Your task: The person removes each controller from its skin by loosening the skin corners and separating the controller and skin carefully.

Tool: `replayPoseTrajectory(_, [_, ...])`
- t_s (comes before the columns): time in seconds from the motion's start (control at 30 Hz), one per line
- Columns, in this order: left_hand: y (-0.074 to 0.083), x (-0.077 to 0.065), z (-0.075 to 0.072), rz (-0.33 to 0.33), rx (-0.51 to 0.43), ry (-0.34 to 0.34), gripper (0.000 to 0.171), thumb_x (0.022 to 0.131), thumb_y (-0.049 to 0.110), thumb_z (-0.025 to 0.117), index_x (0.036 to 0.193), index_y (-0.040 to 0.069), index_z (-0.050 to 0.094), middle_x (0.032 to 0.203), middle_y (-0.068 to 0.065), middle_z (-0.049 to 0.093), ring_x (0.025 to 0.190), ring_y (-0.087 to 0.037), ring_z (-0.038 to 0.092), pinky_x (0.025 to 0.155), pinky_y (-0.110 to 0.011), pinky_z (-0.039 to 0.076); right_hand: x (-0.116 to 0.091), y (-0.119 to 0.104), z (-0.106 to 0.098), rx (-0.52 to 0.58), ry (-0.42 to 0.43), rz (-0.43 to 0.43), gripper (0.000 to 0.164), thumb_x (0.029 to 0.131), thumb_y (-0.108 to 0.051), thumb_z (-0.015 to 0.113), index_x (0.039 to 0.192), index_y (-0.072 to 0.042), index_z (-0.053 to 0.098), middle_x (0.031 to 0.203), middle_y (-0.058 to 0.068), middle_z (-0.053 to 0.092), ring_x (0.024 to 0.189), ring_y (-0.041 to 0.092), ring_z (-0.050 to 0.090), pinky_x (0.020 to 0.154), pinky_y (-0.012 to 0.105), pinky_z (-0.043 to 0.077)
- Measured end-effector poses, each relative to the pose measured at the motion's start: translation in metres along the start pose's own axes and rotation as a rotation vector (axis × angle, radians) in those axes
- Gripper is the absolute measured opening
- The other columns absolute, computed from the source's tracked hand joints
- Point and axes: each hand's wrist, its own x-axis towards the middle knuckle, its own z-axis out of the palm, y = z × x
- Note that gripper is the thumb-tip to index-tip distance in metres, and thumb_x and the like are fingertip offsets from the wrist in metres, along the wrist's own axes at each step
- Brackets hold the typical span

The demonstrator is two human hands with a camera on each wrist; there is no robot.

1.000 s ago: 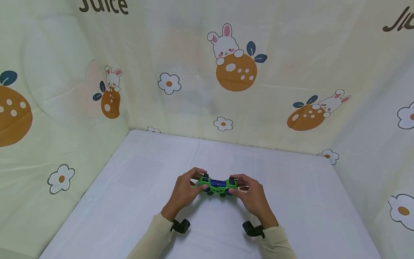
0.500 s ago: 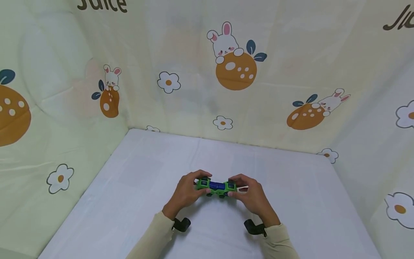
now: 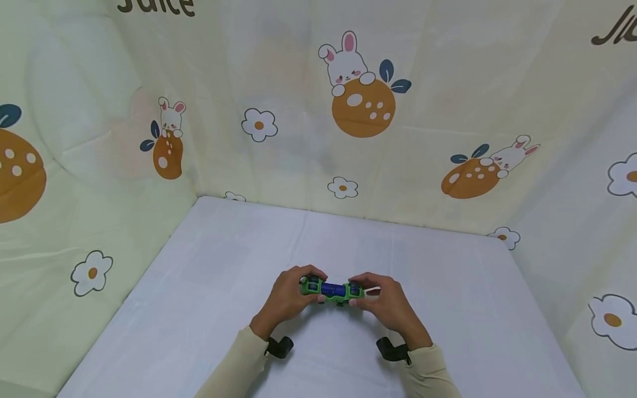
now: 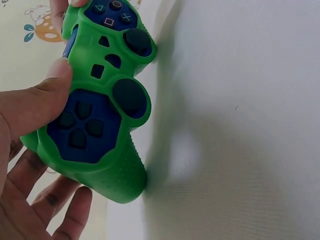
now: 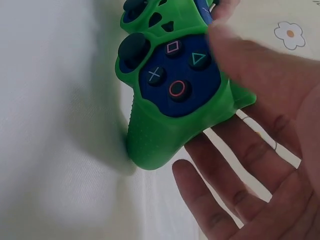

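One left hand (image 3: pixel 286 298), one right hand (image 3: pixel 391 301), fingers clamped on opposite ends of a green-and-blue game controller (image 3: pixel 333 289), white cloth-covered surface (image 3: pixel 214 260) beneath, two black wrist-worn devices (image 3: pixel 280 347), cream rabbit-print fabric (image 3: pixel 283 160) behind.

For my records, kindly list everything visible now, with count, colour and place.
gamepad: 1, green and blue, low centre of head view
table: 1, white, below the gamepad
backdrop: sheet count unclear, cream, behind and beside the table
rabbits: 3, white, printed on backdrop
fruits: 4, orange, printed there
leaves: 7, blue, beside fruits
flowers: 7, white and orange, printed there
lettering: 2 words, brown, backdrop's top, cut off
sleeves: 2, beige, bottom of head view
wrist cameras: 2, black, at sleeve ends
left hand: 1, bare, holding gamepad's left end
right hand: 1, bare, holding gamepad's right end
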Motion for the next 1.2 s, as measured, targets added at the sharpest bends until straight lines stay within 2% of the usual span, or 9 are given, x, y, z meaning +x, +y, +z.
replayPoseTrajectory(0.13, [0.0, -0.001, 0.0, 0.006, 0.026, 0.003, 0.04, 0.082, 0.023, 0.094, 0.116, 0.03, 0.075, 0.118, 0.008, 0.077, 0.107, -0.015, 0.066, 0.095, -0.038, 0.052, -0.001, 0.001, 0.001, -0.015, 0.004, -0.028, 0.042, 0.086, -0.024, 0.09, 0.126, -0.022, 0.076, 0.125, -0.006, 0.077, 0.121, 0.023, 0.068, 0.106, 0.05, 0.055])
replayPoseTrajectory(0.27, [0.0, -0.002, 0.0, 0.013, 0.065, 0.025, 0.039, 0.08, 0.023, 0.095, 0.113, 0.029, 0.076, 0.113, 0.007, 0.076, 0.103, -0.014, 0.066, 0.091, -0.036, 0.051, -0.002, 0.001, 0.004, -0.034, 0.05, -0.059, 0.041, 0.083, -0.02, 0.092, 0.121, -0.025, 0.077, 0.12, -0.005, 0.077, 0.119, 0.024, 0.069, 0.104, 0.052, 0.056])
replayPoseTrajectory(0.43, [0.0, -0.002, 0.002, 0.037, 0.08, 0.083, 0.04, 0.077, 0.019, 0.097, 0.111, 0.027, 0.077, 0.111, 0.008, 0.077, 0.107, -0.015, 0.067, 0.095, -0.039, 0.053, -0.001, 0.001, 0.008, -0.031, 0.12, -0.08, 0.045, 0.077, -0.016, 0.095, 0.119, -0.025, 0.079, 0.117, -0.002, 0.075, 0.115, 0.026, 0.07, 0.102, 0.054, 0.056])
replayPoseTrajectory(0.57, [-0.001, -0.003, 0.004, 0.055, 0.101, 0.107, 0.04, 0.076, 0.016, 0.098, 0.109, 0.026, 0.078, 0.111, 0.009, 0.077, 0.108, -0.016, 0.068, 0.095, -0.041, 0.054, 0.0, 0.002, 0.01, -0.019, 0.132, -0.073, 0.044, 0.077, -0.016, 0.096, 0.117, -0.027, 0.08, 0.118, 0.001, 0.073, 0.112, 0.026, 0.071, 0.101, 0.054, 0.056])
replayPoseTrajectory(0.77, [-0.003, -0.005, 0.001, 0.059, 0.085, 0.066, 0.038, 0.079, 0.019, 0.096, 0.112, 0.024, 0.078, 0.112, 0.005, 0.075, 0.109, -0.018, 0.067, 0.096, -0.043, 0.054, 0.001, 0.004, 0.011, -0.017, 0.094, -0.03, 0.042, 0.079, -0.019, 0.095, 0.116, -0.027, 0.079, 0.122, 0.003, 0.072, 0.118, 0.027, 0.068, 0.102, 0.051, 0.056])
replayPoseTrajectory(0.93, [-0.002, -0.005, -0.002, 0.055, 0.071, 0.026, 0.031, 0.089, 0.026, 0.088, 0.117, 0.021, 0.078, 0.116, 0.001, 0.075, 0.111, -0.021, 0.067, 0.096, -0.044, 0.053, 0.001, 0.004, 0.008, -0.023, 0.06, -0.004, 0.042, 0.081, -0.024, 0.094, 0.119, -0.029, 0.078, 0.125, 0.003, 0.071, 0.121, 0.03, 0.067, 0.102, 0.053, 0.056])
replayPoseTrajectory(1.07, [-0.004, -0.004, -0.003, 0.043, 0.066, 0.003, 0.026, 0.095, 0.027, 0.082, 0.12, 0.019, 0.079, 0.118, 0.0, 0.075, 0.114, -0.022, 0.067, 0.098, -0.044, 0.054, 0.001, 0.005, 0.006, -0.012, 0.022, -0.009, 0.037, 0.087, -0.025, 0.09, 0.121, -0.03, 0.078, 0.125, 0.001, 0.072, 0.123, 0.028, 0.066, 0.104, 0.051, 0.056])
replayPoseTrajectory(1.2, [-0.006, -0.003, -0.004, 0.022, 0.03, -0.005, 0.025, 0.096, 0.026, 0.081, 0.119, 0.019, 0.081, 0.121, 0.0, 0.074, 0.121, -0.023, 0.064, 0.102, -0.048, 0.052, 0.002, 0.008, 0.003, 0.018, -0.004, -0.024, 0.027, 0.093, -0.027, 0.084, 0.12, -0.03, 0.079, 0.124, -0.002, 0.073, 0.125, 0.025, 0.064, 0.104, 0.048, 0.057])
